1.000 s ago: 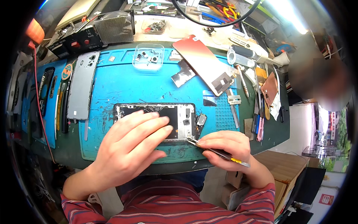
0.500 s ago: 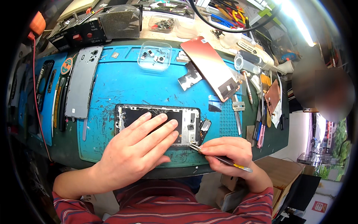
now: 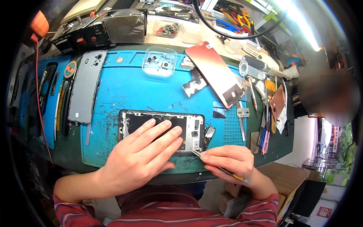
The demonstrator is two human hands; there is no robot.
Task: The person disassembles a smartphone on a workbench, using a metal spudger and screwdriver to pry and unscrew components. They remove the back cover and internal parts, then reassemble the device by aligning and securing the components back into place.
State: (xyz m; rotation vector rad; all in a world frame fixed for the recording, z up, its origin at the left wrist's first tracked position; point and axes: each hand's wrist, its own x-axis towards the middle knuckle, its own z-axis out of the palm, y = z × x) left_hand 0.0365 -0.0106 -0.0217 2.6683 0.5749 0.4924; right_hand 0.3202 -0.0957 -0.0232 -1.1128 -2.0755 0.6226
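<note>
Tweezer work at the corner of an opened phone

We judge the step in hand to be fine work on the near edge of the phone frame [image 3: 191, 130], close to its right corner. The frame lies on the blue mat [image 3: 151, 96], which covers much of the dark green surface [image 3: 278, 145]. Our left hand [image 3: 140, 160] lies over the frame, fingers long and spread, grasping nothing that we can see; it seems to steady the frame. Our right grip [image 3: 230, 160] is closed, pinching the tweezers [image 3: 196, 153] between thumb and fingers. Their tips stand narrowly apart at that edge; we cannot tell whether they nip anything. The next move, in our view, calls for a quiet left hand and light tip control, minding the small module [image 3: 209, 133] just beside the frame.
</note>
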